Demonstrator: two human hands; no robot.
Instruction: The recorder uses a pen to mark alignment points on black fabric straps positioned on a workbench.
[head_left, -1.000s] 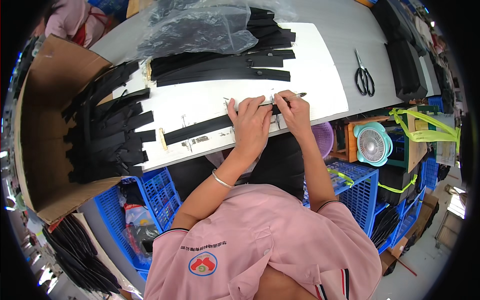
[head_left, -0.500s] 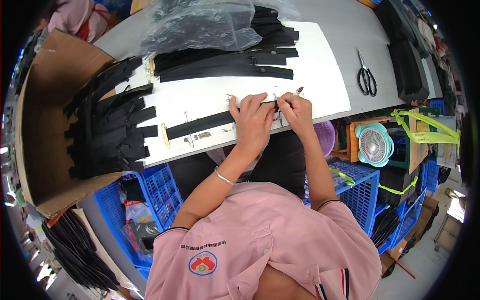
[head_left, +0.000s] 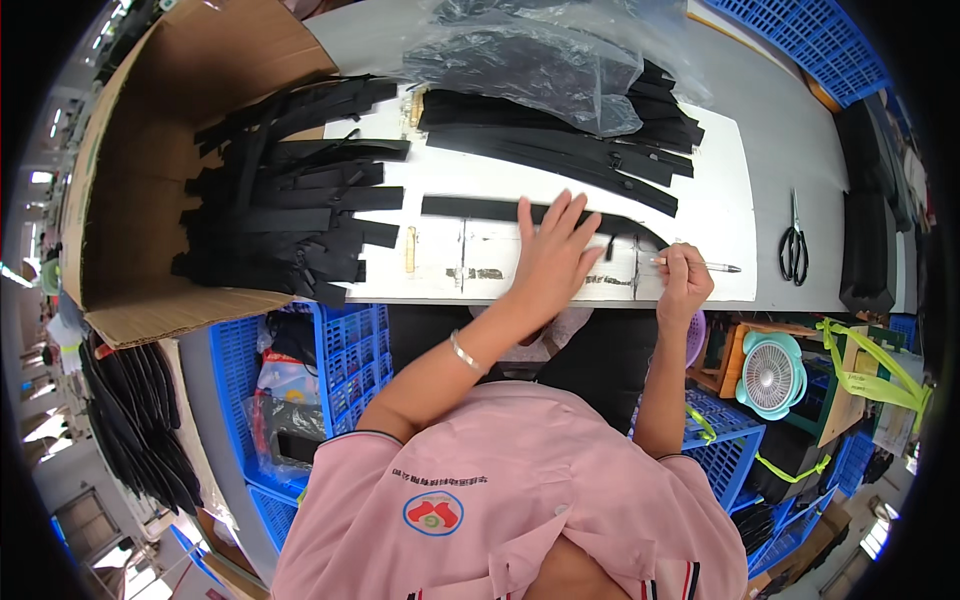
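Observation:
A black zipper (head_left: 470,208) lies across the white board (head_left: 530,272), its right part curving toward me. My left hand (head_left: 553,248) rests palm down with spread fingers, the fingertips over the zipper's middle. A small black pull tab (head_left: 610,247) hangs off the zipper beside those fingers. In my right hand (head_left: 686,282) is a pen (head_left: 718,267), its dark end pointing right. The zipper's right end meets the fingers of this hand; whether they also pinch it I cannot tell. Beyond my hands lie several more black zippers (head_left: 540,150), partly under a clear plastic bag (head_left: 530,65).
At the left, a cardboard box (head_left: 130,170) spills black zippers (head_left: 290,220) onto the board. Black-handled scissors (head_left: 793,250) lie on the grey table at the right, near black stacked blocks (head_left: 868,240). Blue crates (head_left: 355,350) and a teal fan (head_left: 771,375) stand below the table edge.
The zipper has shifted away from the near edge toward the other zippers, and its right end now bends. My hands have moved apart, the left one flattening. The whole view has also shifted.

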